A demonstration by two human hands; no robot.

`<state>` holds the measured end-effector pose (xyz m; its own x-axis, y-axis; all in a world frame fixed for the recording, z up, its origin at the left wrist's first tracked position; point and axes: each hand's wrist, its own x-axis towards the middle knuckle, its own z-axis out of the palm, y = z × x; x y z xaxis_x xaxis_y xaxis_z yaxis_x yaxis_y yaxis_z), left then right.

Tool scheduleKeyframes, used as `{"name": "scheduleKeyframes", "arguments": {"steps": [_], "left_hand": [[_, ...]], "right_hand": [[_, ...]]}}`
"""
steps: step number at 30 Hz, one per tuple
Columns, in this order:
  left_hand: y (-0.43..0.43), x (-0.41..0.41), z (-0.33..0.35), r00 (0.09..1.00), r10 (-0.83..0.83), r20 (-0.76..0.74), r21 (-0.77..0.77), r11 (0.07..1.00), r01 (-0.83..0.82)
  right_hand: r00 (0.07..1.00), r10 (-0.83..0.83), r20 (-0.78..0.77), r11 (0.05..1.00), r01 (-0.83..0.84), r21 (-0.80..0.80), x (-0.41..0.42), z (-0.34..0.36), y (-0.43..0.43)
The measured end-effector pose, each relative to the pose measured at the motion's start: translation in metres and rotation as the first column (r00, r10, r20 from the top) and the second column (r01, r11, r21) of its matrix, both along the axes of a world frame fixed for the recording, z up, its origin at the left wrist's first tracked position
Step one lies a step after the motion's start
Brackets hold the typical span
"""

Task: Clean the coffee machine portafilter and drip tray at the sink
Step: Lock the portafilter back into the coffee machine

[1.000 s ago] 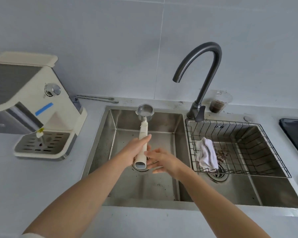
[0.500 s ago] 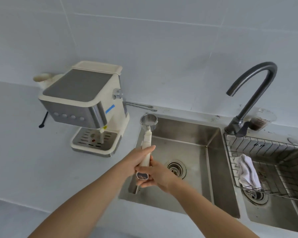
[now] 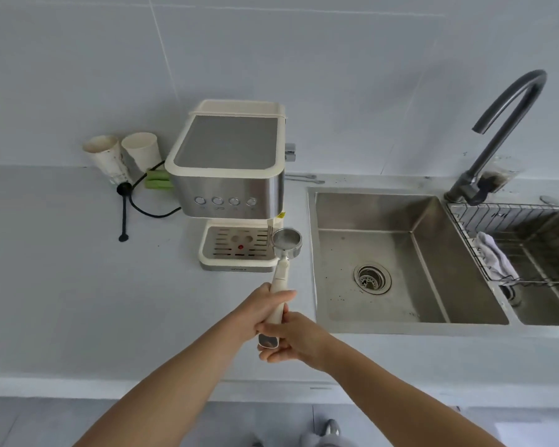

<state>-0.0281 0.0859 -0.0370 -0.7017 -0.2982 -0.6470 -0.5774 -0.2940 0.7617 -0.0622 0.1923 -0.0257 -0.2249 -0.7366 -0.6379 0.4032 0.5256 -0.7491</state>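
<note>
The portafilter (image 3: 286,242) has a steel basket and a long cream handle. It is held over the counter, its basket just right of the drip tray (image 3: 236,246) at the foot of the cream and steel coffee machine (image 3: 229,162). My left hand (image 3: 261,309) is wrapped around the handle's middle. My right hand (image 3: 292,340) grips the handle's near end from below. The steel sink (image 3: 378,253) lies to the right of both hands.
A dark curved tap (image 3: 497,137) stands behind the sink. A wire basket (image 3: 513,240) with a white cloth (image 3: 494,256) sits in the right basin. Two paper cups (image 3: 123,156), a green sponge (image 3: 157,180) and a black cable (image 3: 133,201) lie left of the machine.
Both hands have carried the portafilter left, from over the sink basin to beside the machine's drip tray. My view has swung left, and the right hand now grips the handle's end.
</note>
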Motion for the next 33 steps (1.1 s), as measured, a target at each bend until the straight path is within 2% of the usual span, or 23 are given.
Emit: {"name": "scheduleKeyframes", "arguments": {"steps": [3,9,13,18,21,23,26,28,30,31,33], "left_hand": [[-0.002,0.018,-0.002,1.0,-0.029,0.003,-0.019,0.999,0.029],[-0.013,0.04,0.003,0.999,0.043,-0.029,-0.078,0.996,-0.045],[-0.028,0.053,0.014,0.995,0.09,0.031,-0.129,0.988,-0.085],[-0.052,0.061,0.031,0.989,0.135,0.063,-0.131,0.983,-0.126],[-0.077,0.059,0.039,0.992,0.097,0.079,-0.207,0.975,-0.079],[-0.096,0.058,0.043,0.993,0.018,0.115,-0.299,0.954,0.017],[-0.124,0.058,0.049,0.984,-0.07,0.164,-0.366,0.922,0.126],[-0.142,0.059,0.049,0.969,-0.137,0.204,-0.427,0.878,0.215],[-0.155,0.06,0.046,0.951,-0.197,0.237,-0.492,0.82,0.292],[-0.163,0.06,0.045,0.942,-0.22,0.254,-0.521,0.789,0.325],[-0.177,0.059,0.043,0.926,-0.244,0.289,-0.573,0.731,0.372]], "right_hand": [[1.0,0.011,-0.009,1.0,-0.011,0.018,0.016,-0.004,-0.003],[0.997,0.073,-0.01,0.997,-0.073,0.003,0.032,-0.002,-0.02],[0.988,0.153,-0.031,0.988,-0.154,-0.023,0.041,0.006,-0.032],[0.969,0.207,-0.133,0.978,-0.208,0.004,0.051,0.015,-0.054],[0.938,0.236,-0.252,0.971,-0.218,0.099,0.045,0.031,-0.073],[0.909,0.204,-0.364,0.977,-0.164,0.136,0.029,0.051,-0.084],[0.865,-0.04,-0.5,0.997,0.002,-0.077,-0.002,0.093,-0.09],[0.783,-0.219,-0.582,0.966,0.09,-0.243,-0.017,0.122,-0.094],[0.653,-0.351,-0.671,0.927,0.14,-0.348,-0.029,0.143,-0.102],[0.551,-0.402,-0.731,0.911,0.158,-0.381,-0.033,0.15,-0.11],[0.283,-0.398,-0.873,0.917,0.156,-0.367,-0.046,0.156,-0.125]]}}
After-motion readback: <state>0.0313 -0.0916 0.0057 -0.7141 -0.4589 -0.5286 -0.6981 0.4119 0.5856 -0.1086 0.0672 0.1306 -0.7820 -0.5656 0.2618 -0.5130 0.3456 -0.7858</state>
